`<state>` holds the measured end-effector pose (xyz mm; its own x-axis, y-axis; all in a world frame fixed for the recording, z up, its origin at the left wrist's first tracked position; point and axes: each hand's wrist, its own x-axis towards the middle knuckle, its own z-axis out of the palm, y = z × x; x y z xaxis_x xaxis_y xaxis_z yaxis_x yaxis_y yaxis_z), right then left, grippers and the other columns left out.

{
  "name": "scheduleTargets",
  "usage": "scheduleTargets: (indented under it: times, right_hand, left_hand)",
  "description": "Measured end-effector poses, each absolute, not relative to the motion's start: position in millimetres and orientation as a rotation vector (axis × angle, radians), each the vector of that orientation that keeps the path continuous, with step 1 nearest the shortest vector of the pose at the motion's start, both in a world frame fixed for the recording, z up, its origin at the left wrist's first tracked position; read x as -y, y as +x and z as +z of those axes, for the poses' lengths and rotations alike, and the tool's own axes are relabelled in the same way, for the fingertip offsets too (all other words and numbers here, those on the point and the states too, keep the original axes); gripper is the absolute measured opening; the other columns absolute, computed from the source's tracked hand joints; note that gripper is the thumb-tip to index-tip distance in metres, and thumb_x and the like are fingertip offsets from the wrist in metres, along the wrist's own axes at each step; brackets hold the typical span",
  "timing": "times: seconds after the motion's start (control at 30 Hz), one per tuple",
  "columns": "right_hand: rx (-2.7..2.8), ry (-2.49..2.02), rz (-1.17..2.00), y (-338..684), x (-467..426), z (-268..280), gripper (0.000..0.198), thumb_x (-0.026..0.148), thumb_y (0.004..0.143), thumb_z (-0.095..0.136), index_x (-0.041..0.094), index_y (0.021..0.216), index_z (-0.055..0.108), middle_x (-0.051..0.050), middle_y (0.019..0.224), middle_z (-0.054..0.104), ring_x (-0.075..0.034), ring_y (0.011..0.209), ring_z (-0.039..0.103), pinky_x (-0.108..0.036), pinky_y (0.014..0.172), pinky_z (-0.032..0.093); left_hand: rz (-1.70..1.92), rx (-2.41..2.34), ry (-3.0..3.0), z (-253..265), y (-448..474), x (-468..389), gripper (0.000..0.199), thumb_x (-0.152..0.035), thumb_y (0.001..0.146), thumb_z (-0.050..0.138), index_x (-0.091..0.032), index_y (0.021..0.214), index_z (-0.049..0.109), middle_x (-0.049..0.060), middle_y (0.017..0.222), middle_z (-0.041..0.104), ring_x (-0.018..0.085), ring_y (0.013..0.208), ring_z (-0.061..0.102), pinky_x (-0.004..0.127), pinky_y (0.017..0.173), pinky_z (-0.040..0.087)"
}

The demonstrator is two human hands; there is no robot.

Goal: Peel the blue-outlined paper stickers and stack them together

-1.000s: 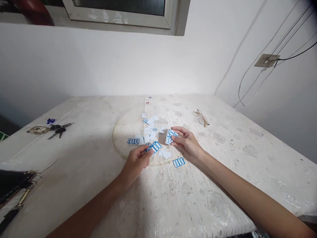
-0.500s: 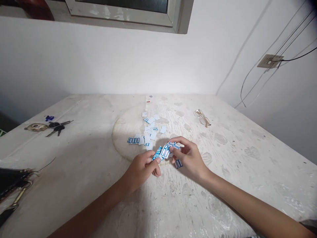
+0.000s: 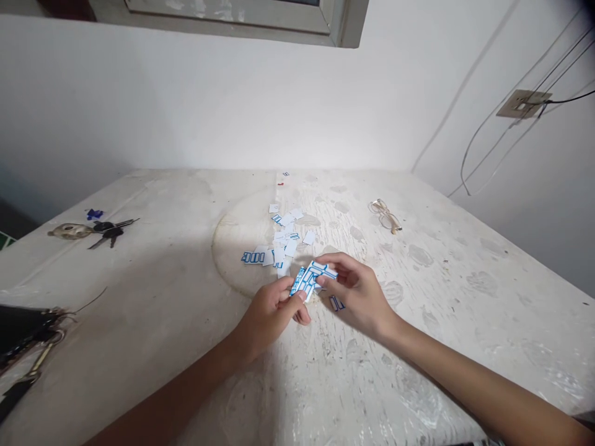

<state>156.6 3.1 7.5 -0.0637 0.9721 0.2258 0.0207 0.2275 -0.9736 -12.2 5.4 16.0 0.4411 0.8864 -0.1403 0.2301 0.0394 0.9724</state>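
Note:
Several small white paper cards (image 3: 307, 280) with blue outlined shapes are fanned between my two hands above the table. My left hand (image 3: 274, 310) pinches their lower left part between thumb and fingers. My right hand (image 3: 356, 288) grips the cards at the upper right, its thumb lying on top. Beyond my hands, a loose cluster of similar cards (image 3: 279, 238) lies on the table, some white side up, some showing blue lines. One more blue-lined card (image 3: 337, 303) rests on the table under my right hand, partly hidden by it.
On the pale, plastic-covered table (image 3: 418, 371), eyeglasses (image 3: 385, 215) lie at the back right. Keys (image 3: 109, 230) with a fob are on the left, by a small blue object (image 3: 94, 214). A black bag (image 3: 28, 337) sits at the left edge. Cables hang from a wall socket (image 3: 523, 103).
My hands have come closer together, and the held cards now overlap in a tighter fan. The view has tilted slightly downward.

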Motion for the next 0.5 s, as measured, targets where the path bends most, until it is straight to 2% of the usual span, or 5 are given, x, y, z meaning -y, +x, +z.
scheduleTargets:
  times: [0.13,0.23,0.4,0.5]
  right_hand:
    - [1.374,-1.026,1.075,164.3,-2.8,15.9,0.017,0.022,0.078,0.062,0.023,0.095,0.063,-0.003,0.096,0.063,-0.015,0.079,0.059,-0.026,0.06,0.047]
    - [1.455,-1.006,1.064,164.5,0.9,16.7,0.013,0.022,0.08,0.061,0.024,0.092,0.064,-0.002,0.09,0.063,-0.014,0.075,0.059,-0.025,0.058,0.048]
    - [1.877,-0.954,0.777,163.1,5.0,14.0,0.016,0.014,0.085,0.053,0.021,0.094,0.064,-0.002,0.083,0.064,-0.012,0.073,0.057,-0.024,0.063,0.044]
    - [1.943,-0.976,0.628,163.7,6.1,12.5,0.015,0.013,0.085,0.053,0.02,0.093,0.063,0.0,0.078,0.062,-0.011,0.068,0.053,-0.024,0.061,0.042]
  left_hand:
    - [0.65,-1.013,1.401,12.7,-13.7,-7.1,0.019,-0.032,0.083,0.05,-0.014,0.079,0.054,0.0,0.054,0.061,0.014,0.057,0.059,0.028,0.061,0.05]
    - [0.609,-0.961,1.379,10.2,-14.6,-7.8,0.02,-0.033,0.083,0.051,-0.013,0.081,0.053,0.002,0.058,0.063,0.015,0.059,0.06,0.03,0.063,0.051]
    - [0.564,-0.846,1.374,7.7,-15.8,-5.9,0.024,-0.033,0.085,0.05,-0.012,0.094,0.056,0.003,0.065,0.064,0.015,0.064,0.062,0.03,0.066,0.053]
    - [0.564,-0.8,1.369,5.9,-16.1,-5.0,0.024,-0.033,0.085,0.05,-0.013,0.095,0.056,0.003,0.067,0.065,0.015,0.067,0.063,0.03,0.066,0.053]
